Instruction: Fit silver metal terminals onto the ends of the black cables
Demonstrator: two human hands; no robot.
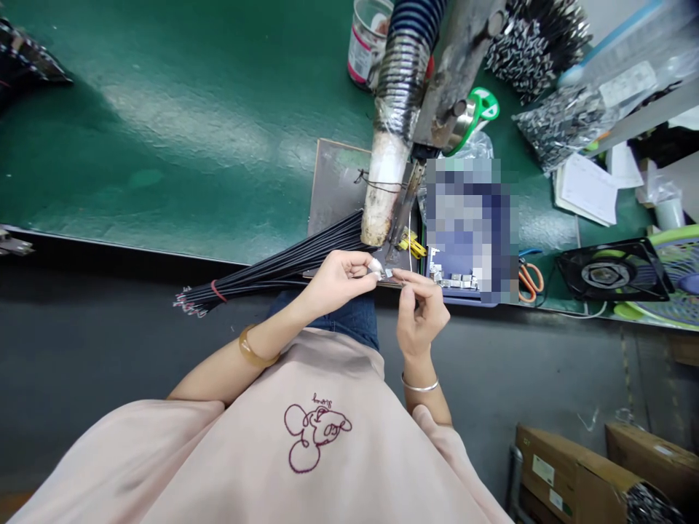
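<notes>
My left hand [345,282] is closed in a pinch, with white coverings on its fingertips. A small silvery connector [388,273] shows at those fingertips, between my two hands. My right hand [421,313] is closed too, thumb against forefinger, close to the connector; what it pinches is too small to make out. Behind my left hand, a bundle of black cables [284,258] lies across the table edge, tied by a red band [218,291]. To the right of my right hand stands a blue tray [464,297] with small metal connectors in it, partly blurred out.
A fume hose [382,182] and a metal arm [453,80] come down over the grey board [336,178]. Yellow clips [413,246] lie beside them. Orange-handled scissors [529,280], a black fan [611,271], a green-rimmed tape roll [483,113] and a jar [365,47] stand around.
</notes>
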